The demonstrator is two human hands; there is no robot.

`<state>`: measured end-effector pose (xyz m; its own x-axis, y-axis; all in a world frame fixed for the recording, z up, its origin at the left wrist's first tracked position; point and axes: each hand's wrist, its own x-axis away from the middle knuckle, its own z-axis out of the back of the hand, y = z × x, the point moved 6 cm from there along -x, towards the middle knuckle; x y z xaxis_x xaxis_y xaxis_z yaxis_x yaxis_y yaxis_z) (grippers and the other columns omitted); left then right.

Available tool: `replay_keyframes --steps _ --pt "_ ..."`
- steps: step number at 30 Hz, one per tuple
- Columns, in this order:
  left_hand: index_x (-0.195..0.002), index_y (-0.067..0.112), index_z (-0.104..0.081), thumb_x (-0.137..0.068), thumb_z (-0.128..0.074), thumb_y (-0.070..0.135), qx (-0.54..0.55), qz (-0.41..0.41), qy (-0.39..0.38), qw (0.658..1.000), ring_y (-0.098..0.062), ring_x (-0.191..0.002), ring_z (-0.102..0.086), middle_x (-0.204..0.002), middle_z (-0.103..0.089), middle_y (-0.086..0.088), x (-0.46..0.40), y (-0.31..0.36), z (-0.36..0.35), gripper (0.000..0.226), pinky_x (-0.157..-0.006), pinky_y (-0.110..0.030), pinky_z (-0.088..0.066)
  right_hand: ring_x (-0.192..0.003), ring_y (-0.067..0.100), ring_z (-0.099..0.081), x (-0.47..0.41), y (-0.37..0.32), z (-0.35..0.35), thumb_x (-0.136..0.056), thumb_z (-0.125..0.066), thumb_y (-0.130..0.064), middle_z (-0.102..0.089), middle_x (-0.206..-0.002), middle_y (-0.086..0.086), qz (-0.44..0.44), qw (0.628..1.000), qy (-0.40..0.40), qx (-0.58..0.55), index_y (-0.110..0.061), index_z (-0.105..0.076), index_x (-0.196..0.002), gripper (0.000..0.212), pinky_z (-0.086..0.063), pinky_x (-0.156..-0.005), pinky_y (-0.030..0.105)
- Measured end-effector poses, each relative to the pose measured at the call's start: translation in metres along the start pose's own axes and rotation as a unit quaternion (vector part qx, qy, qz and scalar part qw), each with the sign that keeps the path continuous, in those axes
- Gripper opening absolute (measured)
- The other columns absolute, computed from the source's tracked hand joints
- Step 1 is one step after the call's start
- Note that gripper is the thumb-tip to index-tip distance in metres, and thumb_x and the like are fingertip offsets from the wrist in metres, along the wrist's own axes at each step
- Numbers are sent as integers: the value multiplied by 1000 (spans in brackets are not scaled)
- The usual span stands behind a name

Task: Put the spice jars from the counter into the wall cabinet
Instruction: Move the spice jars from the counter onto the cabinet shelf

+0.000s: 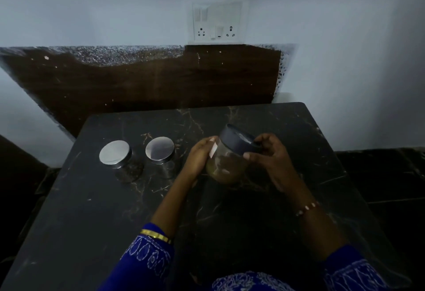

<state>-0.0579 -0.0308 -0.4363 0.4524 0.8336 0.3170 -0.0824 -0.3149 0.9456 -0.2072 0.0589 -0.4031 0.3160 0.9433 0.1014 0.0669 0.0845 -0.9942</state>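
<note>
Just right of the frame's centre, both hands hold a clear glass spice jar with a dark blue plastic lid [226, 155], tilted so the lid leans toward the upper right. The left hand [200, 157] is curled around the jar's left side, where a small white label sits at its fingertips. The right hand [268, 155] grips the lid's rim with thumb and fingers. Brown powder fills the jar's lower part.

To the left, at mid-height of the frame, two clear glass jars with round shiny metal lids stand upright just beside each other on the black marble-patterned table [92, 210]: the left metal-lidded jar [117, 156] and the right metal-lidded jar [161, 151], the latter near the left hand.

A gold bangle [156, 235] rings the left wrist and a beaded bracelet [307, 208] the right. A white switch and socket panel [217, 22] is on the wall at upper centre.
</note>
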Motion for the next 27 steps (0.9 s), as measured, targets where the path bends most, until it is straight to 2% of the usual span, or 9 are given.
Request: replay_keyframes --steps 4,8,10,13,16,20,22,24,27 --pt "-116 17 -57 -100 -24 33 150 60 -134 978 -18 -90 -70 -97 -74 -4 20 1 -29 40 -79 -31 -57 -105 21 -62 5 -22 7 -68 -67 -10 -63 -112 -1 3 995 -15 -97 -22 -51 -108 44 -54 -84 34" --pt "-116 20 -55 -96 -22 45 209 78 -177 959 -22 -101 -67 -107 -72 -8 26 2 -54 46 -90 -39 -52 -93 18 -66 5 -29 23 -88 -58 -15 -67 -97 -4 17 991 99 -92 -16 -51 -116 29 -55 -79 34" --pt "-115 19 -55 -90 -32 49 199 72 -173 962 -23 -104 -65 -110 -70 -9 26 4 -62 45 -96 -39 -48 -88 15 -63 5 -30 29 -93 -51 -22 -63 -92 -5 15 987 151 -54 -17 -51 -113 21 -53 -77 31" --pt "-116 14 -57 -82 -49 42 131 46 -140 980 -22 -104 -65 -115 -66 -11 25 9 -63 45 -86 -31 -56 -84 13 -59 7 -29 36 -97 -43 -23 -58 -95 -4 2 982 191 13 -19 -50 -116 21 -51 -73 26" --pt "-121 6 -55 -85 -57 36 84 26 -84 993 -23 -99 -66 -118 -63 -16 23 14 -59 47 -73 -26 -58 -91 14 -58 8 -25 30 -94 -50 -28 -57 -103 -5 -22 987 154 34 -20 -47 -125 33 -51 -80 30" --pt "-124 10 -52 -87 -57 35 39 -4 -55 998 -21 -96 -66 -117 -63 -14 24 25 -59 45 -64 -23 -56 -91 14 -60 9 -28 20 -90 -57 -26 -60 -105 -2 -21 995 93 20 -17 -50 -126 38 -53 -79 31" --pt "-124 10 -53 -91 -52 33 55 -19 -53 997 -21 -98 -65 -116 -64 -12 25 33 -59 40 -65 -22 -56 -97 20 -61 7 -36 23 -90 -57 -26 -62 -110 4 -15 995 93 22 -15 -51 -127 40 -54 -82 34" --pt "-126 10 -52 -93 -48 29 52 -41 -42 997 -19 -100 -64 -118 -63 -11 25 48 -59 38 -66 -20 -55 -94 18 -63 2 -51 25 -90 -57 -25 -64 -104 2 3 996 85 10 -12 -53 -126 38 -55 -76 27" --pt "-131 9 -47 -92 -51 25 29 -89 -20 995 -22 -106 -61 -121 -60 -12 25 81 -60 43 -79 -26 -54 -94 15 -63 -7 -86 28 -89 -58 -22 -64 -98 -5 56 996 69 5 -19 -56 -116 27 -54 -77 25"
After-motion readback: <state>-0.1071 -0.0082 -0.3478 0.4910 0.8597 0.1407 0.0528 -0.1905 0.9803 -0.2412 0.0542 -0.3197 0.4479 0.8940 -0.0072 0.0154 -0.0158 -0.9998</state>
